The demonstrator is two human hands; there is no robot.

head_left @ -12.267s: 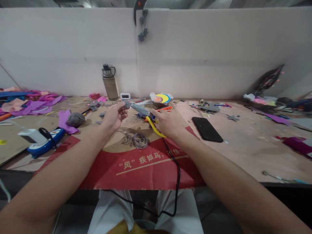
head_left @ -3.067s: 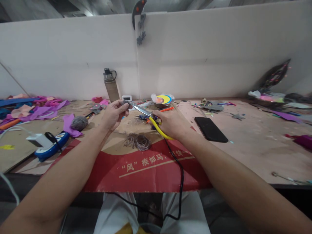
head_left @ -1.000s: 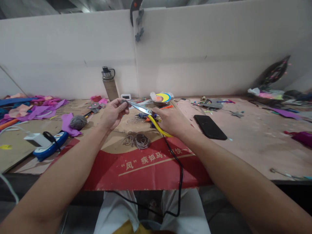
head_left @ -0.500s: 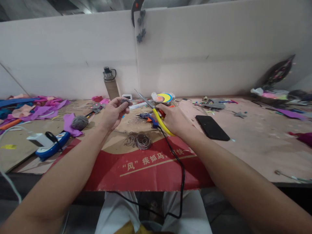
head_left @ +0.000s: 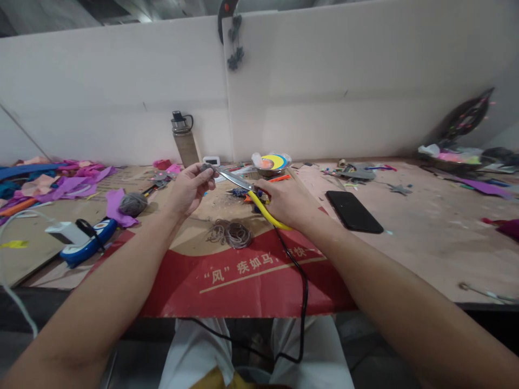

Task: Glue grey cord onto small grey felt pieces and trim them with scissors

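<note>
My left hand pinches a small grey piece between thumb and fingers; fingers hide most of it, and its exact kind is unclear. Yellow-handled scissors are gripped in my right hand, their blades pointing left with the tip at the grey piece. Whether the blades touch it I cannot make out. Below the hands lies a loose coil of grey-brown cord. A blue glue gun rests behind the scissors, partly covered by them, and a black cable runs down over the table edge.
A black phone lies right of my right hand. On the left are a grey yarn ball, a blue power strip and purple felt scraps. A bottle stands at the back beside a bowl. Red cardboard covers the front.
My right hand has brought the scissors down and left, so the blade tips now reach the grey piece. The left hand has barely moved.
</note>
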